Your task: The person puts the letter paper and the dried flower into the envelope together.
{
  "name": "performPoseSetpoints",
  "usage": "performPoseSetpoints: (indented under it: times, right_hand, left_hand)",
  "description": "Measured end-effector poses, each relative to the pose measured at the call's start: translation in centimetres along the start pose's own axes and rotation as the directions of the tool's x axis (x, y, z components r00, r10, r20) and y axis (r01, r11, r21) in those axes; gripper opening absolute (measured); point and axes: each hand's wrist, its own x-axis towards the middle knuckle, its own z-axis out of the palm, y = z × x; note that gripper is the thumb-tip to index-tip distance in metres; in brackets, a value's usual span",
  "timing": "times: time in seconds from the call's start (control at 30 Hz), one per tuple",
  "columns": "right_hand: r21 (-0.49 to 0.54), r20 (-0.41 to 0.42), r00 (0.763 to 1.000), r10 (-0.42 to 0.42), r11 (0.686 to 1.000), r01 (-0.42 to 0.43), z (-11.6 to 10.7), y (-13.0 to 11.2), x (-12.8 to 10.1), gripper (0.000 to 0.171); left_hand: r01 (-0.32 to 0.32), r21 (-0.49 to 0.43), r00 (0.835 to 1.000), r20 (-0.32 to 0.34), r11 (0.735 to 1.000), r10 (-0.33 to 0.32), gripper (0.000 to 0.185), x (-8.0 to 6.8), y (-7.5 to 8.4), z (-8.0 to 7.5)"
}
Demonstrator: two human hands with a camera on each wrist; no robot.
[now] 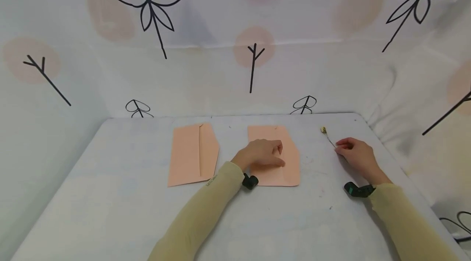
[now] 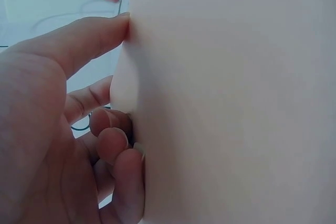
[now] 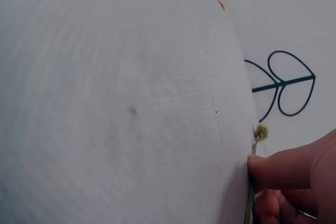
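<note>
Two peach paper envelopes lie on the white table, one on the left (image 1: 185, 152) and one on the right (image 1: 290, 175). My left hand (image 1: 262, 152) rests over the right envelope, its thumb apart from the loosely bent fingers. In the left wrist view, the thumb tip and several fingertips touch the paper surface. My right hand (image 1: 357, 156) pinches the thin stem of a small dried yellow flower (image 1: 323, 130) between thumb and fingers. Its head points to the far left of that hand, and in the right wrist view the flower head (image 3: 261, 131) shows beyond the thumb.
The white table (image 1: 110, 212) ends at a cloth backdrop (image 1: 206, 77) printed with black plant drawings and pale pink spots. A dark wrist camera (image 1: 250, 181) sits on the left wrist, another camera (image 1: 358, 190) on the right.
</note>
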Motion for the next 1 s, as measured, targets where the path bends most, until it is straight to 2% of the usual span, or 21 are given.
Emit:
performPoseSetpoints:
  times: [0.3,0.53,0.8,1.0]
  right_hand:
    - [-0.013,0.056,0.998,0.01,1.0,-0.009,0.0,-0.3,0.6,0.033]
    - [0.011,0.111,0.993,0.03,0.999,-0.031,-0.2,-0.5,0.2,0.035]
    - [0.09,0.245,0.969,0.039,0.994,-0.063,-1.3,-1.0,0.2,0.041]
    - [0.145,0.285,0.958,0.032,0.987,-0.076,-1.4,-1.2,0.4,0.041]
  left_hand:
    - [0.013,-0.005,1.0,0.01,1.0,-0.013,0.032,0.1,0.0,-0.2]
    - [0.012,-0.012,1.0,0.024,1.0,-0.011,0.032,0.2,-0.1,-0.1]
    - [0.007,-0.002,1.0,0.026,1.0,-0.007,0.032,0.1,-0.1,-0.3]
    - [0.011,-0.004,0.999,0.033,1.0,-0.011,0.032,0.2,-0.1,-0.2]
